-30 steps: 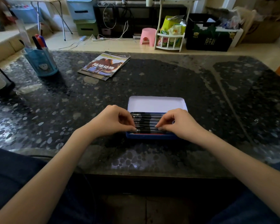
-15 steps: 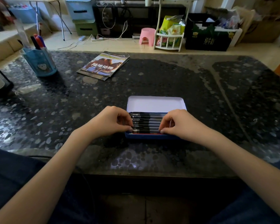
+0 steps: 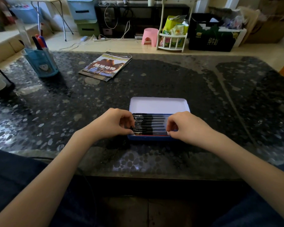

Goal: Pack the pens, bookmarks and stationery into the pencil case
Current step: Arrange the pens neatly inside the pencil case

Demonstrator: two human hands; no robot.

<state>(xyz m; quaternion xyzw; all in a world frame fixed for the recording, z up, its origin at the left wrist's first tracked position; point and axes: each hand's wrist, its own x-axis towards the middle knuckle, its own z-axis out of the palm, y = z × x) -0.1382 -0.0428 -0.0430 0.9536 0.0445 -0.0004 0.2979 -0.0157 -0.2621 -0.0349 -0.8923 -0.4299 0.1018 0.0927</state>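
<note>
A blue tin pencil case (image 3: 152, 138) lies open at the middle of the dark table, its white-lined lid (image 3: 159, 105) folded back flat. Several black pens (image 3: 151, 123) lie side by side across the tray. My left hand (image 3: 111, 124) sits at the tray's left end, fingers curled, thumb and fingertips pinching the ends of the nearest pens. At the right end my right hand (image 3: 185, 126) does the same with curled fingers on the pens' other ends. Both hands hide the pens' tips.
A blue pen holder (image 3: 41, 63) with markers stands at the far left. A stack of magazines (image 3: 106, 66) lies beyond the case. A black stand (image 3: 0, 82) sits at the left edge. The stone-patterned table (image 3: 220, 104) ends near my lap.
My right hand has slid slightly right along the pens, uncovering more of them. My left hand's fingers have shifted a little on the left ends. The case has stayed put.
</note>
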